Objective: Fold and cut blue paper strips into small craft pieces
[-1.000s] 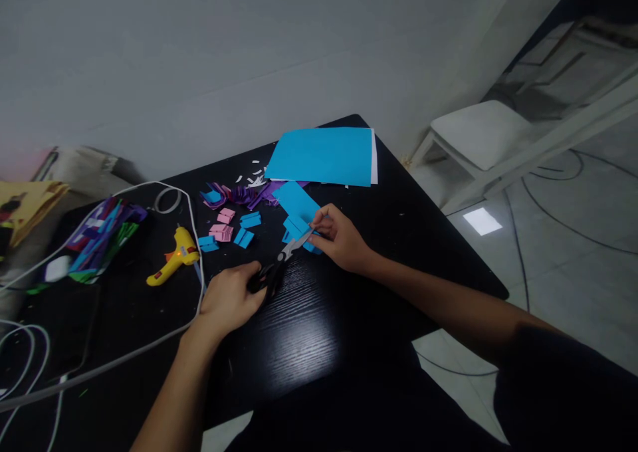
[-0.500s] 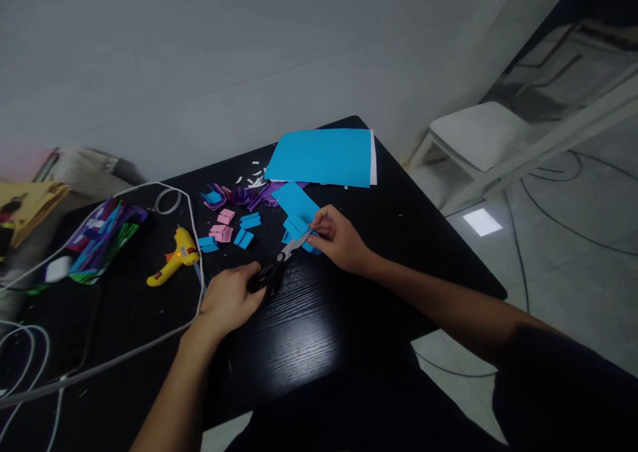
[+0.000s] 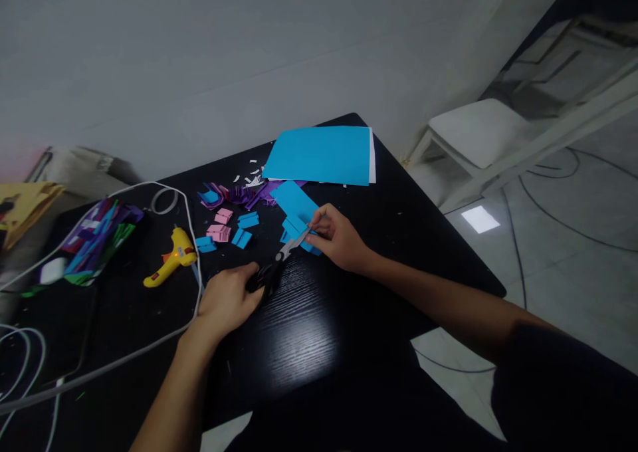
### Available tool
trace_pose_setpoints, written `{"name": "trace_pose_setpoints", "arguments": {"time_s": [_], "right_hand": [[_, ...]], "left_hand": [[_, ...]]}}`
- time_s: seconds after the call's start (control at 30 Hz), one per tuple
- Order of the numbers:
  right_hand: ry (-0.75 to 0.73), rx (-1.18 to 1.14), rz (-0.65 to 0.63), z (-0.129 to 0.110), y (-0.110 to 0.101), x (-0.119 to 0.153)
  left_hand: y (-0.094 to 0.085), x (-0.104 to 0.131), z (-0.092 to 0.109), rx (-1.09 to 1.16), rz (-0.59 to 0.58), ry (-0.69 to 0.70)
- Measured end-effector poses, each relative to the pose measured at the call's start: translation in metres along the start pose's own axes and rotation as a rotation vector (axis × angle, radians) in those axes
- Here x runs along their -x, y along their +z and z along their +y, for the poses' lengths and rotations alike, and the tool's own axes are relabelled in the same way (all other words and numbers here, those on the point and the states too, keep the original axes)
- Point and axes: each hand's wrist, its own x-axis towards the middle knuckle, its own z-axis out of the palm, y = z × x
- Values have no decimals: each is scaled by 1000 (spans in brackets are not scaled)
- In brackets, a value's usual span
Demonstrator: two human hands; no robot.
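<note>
My left hand [image 3: 230, 299] is closed around the black handles of a pair of scissors [image 3: 280, 256], whose metal blades point up and right. The blades reach a small piece of blue paper [image 3: 314, 241] at the fingertips of my right hand [image 3: 341, 238]. Thumb and fingers of that hand pinch the paper. Blue paper strips [image 3: 294, 203] lie just behind it on the black table. To the left are small folded blue pieces [image 3: 242, 238] and folded pink pieces [image 3: 219, 232]. Whether the blades are fully closed is too small to tell.
A yellow glue gun [image 3: 175, 258] lies left of my left hand, with a white cable [image 3: 192, 219] looping past it. Blue sheets [image 3: 319, 154] lie at the back. Purple folded paper [image 3: 242, 196], white scraps [image 3: 255, 178] and a tape ring [image 3: 164, 201] are nearby. A white chair [image 3: 478, 129] stands right.
The whole view has shifted slightly. Both hands, the scissors and the blue paper keep nearly the same positions relative to each other.
</note>
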Motion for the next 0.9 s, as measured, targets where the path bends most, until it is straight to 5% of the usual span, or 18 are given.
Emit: {"name": "trace_pose_setpoints", "arguments": {"time_s": [0.9], "right_hand": [[24, 15, 6, -2, -1, 0]], "left_hand": [[-1, 0, 0, 38, 8, 26]]}}
